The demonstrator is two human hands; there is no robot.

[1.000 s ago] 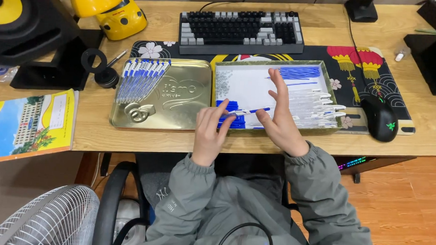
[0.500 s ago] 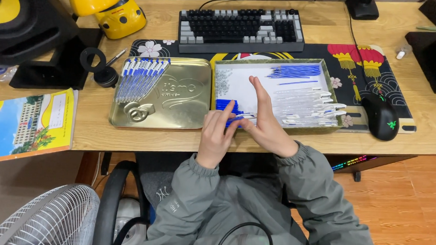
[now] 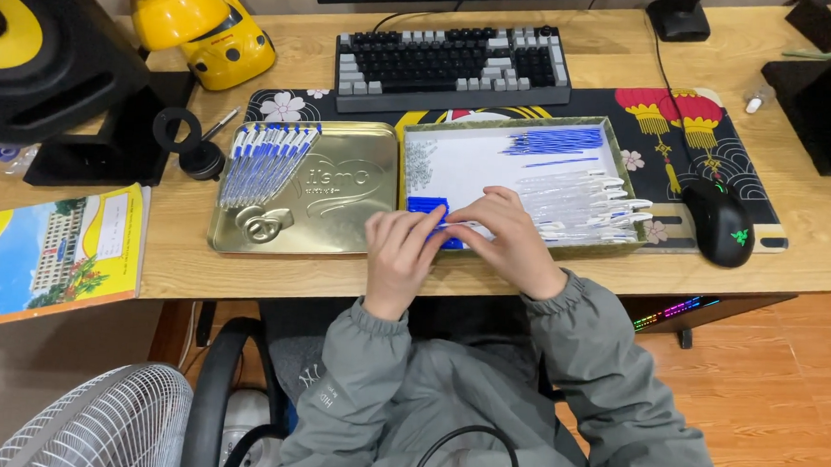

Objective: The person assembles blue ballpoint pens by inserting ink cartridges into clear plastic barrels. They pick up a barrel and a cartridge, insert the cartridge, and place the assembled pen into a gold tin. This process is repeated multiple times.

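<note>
My left hand (image 3: 398, 252) and my right hand (image 3: 507, 238) meet over the front edge of an open tin box (image 3: 421, 134). Together they pinch a pen with a blue cap (image 3: 454, 228) between the fingertips. Small blue caps (image 3: 426, 206) lie in the box just beyond my left hand. Clear pen barrels (image 3: 578, 202) are piled at the box's right side, and blue refills (image 3: 553, 141) lie at its far end. The gold tin lid (image 3: 332, 196) to the left carries a row of assembled blue-and-white pens (image 3: 266, 155).
A keyboard (image 3: 453, 63) sits behind the tins on a patterned desk mat (image 3: 777, 200). A black mouse (image 3: 722, 221) lies right, a yellow booklet (image 3: 45, 247) left, a black speaker (image 3: 37, 43) and yellow toy car (image 3: 204, 23) far left. A fan (image 3: 93, 425) stands below the desk.
My right hand, raised with fingers spread a second ago, has come down and closed in against my left hand on the pen. Both hands sit closer together at the box's front.
</note>
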